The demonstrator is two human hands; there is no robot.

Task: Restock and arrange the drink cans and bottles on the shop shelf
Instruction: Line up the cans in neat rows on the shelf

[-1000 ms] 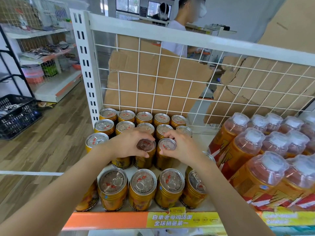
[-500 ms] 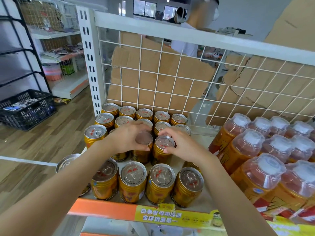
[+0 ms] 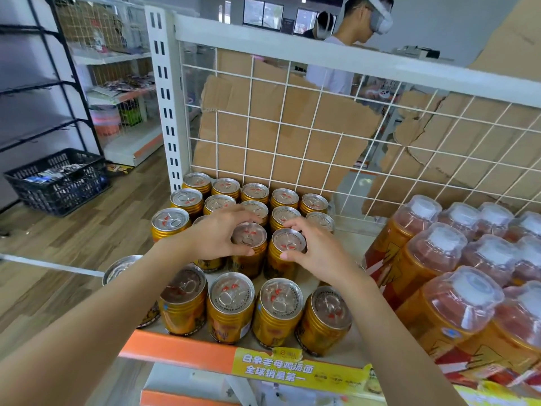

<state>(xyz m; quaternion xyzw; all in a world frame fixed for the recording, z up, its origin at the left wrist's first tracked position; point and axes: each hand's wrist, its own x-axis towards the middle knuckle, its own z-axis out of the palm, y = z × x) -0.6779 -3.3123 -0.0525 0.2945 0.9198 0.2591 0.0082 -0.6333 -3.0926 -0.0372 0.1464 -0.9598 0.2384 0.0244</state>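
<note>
Several gold drink cans stand in rows on the white shop shelf [image 3: 348, 238], from the wire back panel to the orange front edge. My left hand [image 3: 218, 235] grips the rim of one middle-row can [image 3: 249, 238] from the left. My right hand [image 3: 317, 250] grips the can next to it [image 3: 288, 244] from the right. Both cans stand upright on the shelf, side by side. A front row of gold cans [image 3: 231, 306] sits below my wrists. Orange bottles with clear caps [image 3: 433, 259] fill the shelf's right side.
A white wire grid [image 3: 292, 133] backed with cardboard closes the shelf's rear. A black crate [image 3: 58, 180] sits on the wooden floor at left, near other shelving. A person [image 3: 348, 39] stands behind the grid. A bare strip of shelf lies between cans and bottles.
The view has shifted so the shelf sits further right in frame. Both hands stay on the same two middle cans, with my fingers slightly repositioned on their rims.
</note>
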